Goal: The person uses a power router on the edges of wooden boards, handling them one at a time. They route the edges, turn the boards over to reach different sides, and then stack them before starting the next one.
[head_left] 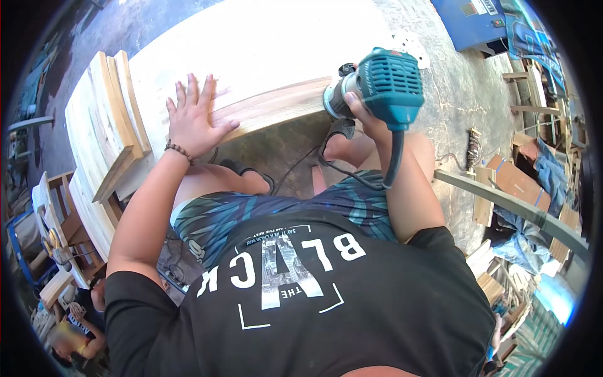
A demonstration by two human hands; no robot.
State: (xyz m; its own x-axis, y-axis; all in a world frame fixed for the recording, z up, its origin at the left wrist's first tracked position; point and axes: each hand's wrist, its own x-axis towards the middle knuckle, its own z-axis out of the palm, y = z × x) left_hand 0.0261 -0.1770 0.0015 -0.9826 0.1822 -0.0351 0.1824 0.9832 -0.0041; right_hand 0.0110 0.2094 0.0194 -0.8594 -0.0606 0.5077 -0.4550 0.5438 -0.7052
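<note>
Flat on a pale wooden board (pixel 270 100), my left hand (pixel 196 119) rests with its fingers spread and nothing in it. A dark beaded bracelet circles that wrist. My right hand (pixel 367 119) is wrapped round the lower metal part of a teal power tool (pixel 389 85), at the right end of the board. The tool leans to the right, and its clear-edged base touches or sits close to the board's end. My palm and some fingers are hidden behind the tool. Its black cord (pixel 394 160) hangs down past my right forearm.
Stacked wooden pieces (pixel 110 119) stand left of my left hand. A long grey bar (pixel 502 198) crosses at the right, near wood scraps and a brown panel (pixel 516 182). A blue box (pixel 468 24) is at the upper right. Another person (pixel 78 330) sits at the lower left.
</note>
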